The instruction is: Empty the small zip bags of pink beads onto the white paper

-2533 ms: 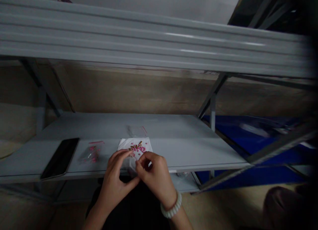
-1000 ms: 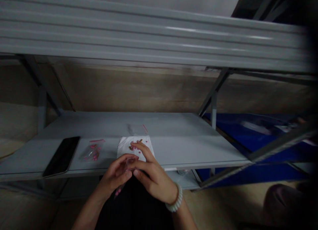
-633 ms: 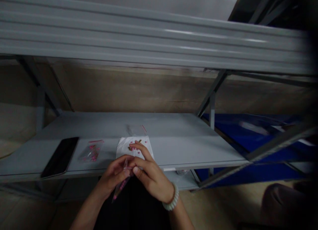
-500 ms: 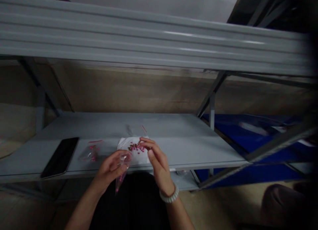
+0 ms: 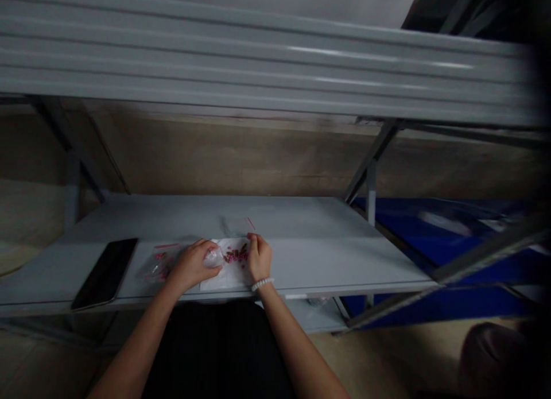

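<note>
Grey metal shelving (image 5: 258,60), its lower shelf (image 5: 327,261) bearing a black phone (image 5: 104,274), a filled bag (image 5: 158,263) of pink pieces and a white paper sheet (image 5: 219,279). Both hands have been brought down to the sheet since a moment ago, the clear bag now being held low, beside the beads. Left hand (image 5: 193,266): fingers curled together, clamped on the clear bag (image 5: 213,258), which rests at the sheet's left part. Right hand (image 5: 259,257): fingers kept together, tips lowered at the beads (image 5: 235,254); any pinched bead cannot be told. Beaded bracelet (image 5: 262,285) worn on the right wrist
</note>
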{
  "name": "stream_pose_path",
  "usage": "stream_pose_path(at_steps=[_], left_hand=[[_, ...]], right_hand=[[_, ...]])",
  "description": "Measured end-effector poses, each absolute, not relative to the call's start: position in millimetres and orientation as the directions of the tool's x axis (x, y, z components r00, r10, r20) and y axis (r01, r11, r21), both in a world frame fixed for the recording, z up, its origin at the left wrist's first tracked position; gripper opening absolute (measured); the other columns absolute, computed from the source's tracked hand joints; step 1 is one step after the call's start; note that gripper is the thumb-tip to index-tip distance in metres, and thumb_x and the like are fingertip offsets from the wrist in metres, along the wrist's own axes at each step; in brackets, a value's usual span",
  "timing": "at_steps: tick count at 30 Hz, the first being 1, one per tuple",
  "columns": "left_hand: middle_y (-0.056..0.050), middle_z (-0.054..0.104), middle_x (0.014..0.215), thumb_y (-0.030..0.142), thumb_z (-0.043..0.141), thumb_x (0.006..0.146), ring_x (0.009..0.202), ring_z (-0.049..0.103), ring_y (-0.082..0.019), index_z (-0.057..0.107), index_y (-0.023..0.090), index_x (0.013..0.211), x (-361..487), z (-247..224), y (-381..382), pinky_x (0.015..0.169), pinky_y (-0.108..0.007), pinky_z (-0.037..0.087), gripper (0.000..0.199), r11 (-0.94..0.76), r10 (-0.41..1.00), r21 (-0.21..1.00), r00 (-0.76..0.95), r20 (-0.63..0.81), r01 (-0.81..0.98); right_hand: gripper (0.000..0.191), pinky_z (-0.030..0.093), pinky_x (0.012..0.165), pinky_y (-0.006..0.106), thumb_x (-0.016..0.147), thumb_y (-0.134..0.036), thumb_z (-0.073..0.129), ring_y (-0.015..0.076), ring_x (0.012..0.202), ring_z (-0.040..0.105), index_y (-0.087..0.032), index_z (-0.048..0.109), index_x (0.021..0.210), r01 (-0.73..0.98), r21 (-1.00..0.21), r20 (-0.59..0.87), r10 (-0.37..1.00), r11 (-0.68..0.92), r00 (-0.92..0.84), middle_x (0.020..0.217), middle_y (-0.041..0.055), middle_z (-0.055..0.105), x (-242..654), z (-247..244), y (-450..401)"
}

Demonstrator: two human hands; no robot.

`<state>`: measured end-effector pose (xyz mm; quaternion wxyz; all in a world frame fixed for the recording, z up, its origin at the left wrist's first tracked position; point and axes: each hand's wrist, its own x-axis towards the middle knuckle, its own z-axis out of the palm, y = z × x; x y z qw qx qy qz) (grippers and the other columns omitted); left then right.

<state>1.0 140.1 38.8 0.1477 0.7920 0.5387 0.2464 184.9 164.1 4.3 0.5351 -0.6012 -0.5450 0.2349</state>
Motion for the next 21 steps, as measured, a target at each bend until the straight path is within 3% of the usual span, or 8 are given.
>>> stream_pose_path(at_steps=[6,13,21], left_hand=[[-0.006,0.061,0.102,0.024,0.066,0.063,0.092,0.059,-0.021,0.061,0.018,0.102,5,45,148,0.082,-0.028,0.044,0.04,-0.327,0.944,0.367,0.321,0.081,0.871],[-0.009,0.062,0.108,0.033,0.066,0.063,0.103,0.056,-0.029,0.061,0.02,0.107,14,58,148,0.086,-0.037,0.041,0.047,-0.277,0.959,0.174,0.284,-0.013,0.945],[-0.01,0.062,0.106,0.032,0.067,0.062,0.106,0.051,-0.03,0.064,0.021,0.101,24,69,148,0.085,-0.041,0.04,0.041,-0.252,0.966,0.1,0.257,-0.034,0.962]], right_hand=[[0.045,0.041,0.078,0.029,0.093,-0.035,0.028,0.0201,0.085,0.06,-0.011,0.066,0.094,0.496,-0.849,0.337,0.91,0.184,0.24,0.089,0.0131,0.068,183,-2,166],[0.044,0.039,0.08,0.031,0.094,-0.031,0.027,0.0212,0.087,0.057,-0.011,0.065,0.089,0.604,-0.775,0.37,0.909,0.187,0.193,0.088,0.0138,0.066,181,-1,165],[0.039,0.038,0.08,0.032,0.093,-0.027,0.029,0.0215,0.086,0.055,-0.012,0.064,0.085,0.637,-0.741,0.398,0.903,0.214,0.159,0.085,0.0131,0.065,179,2,163]])
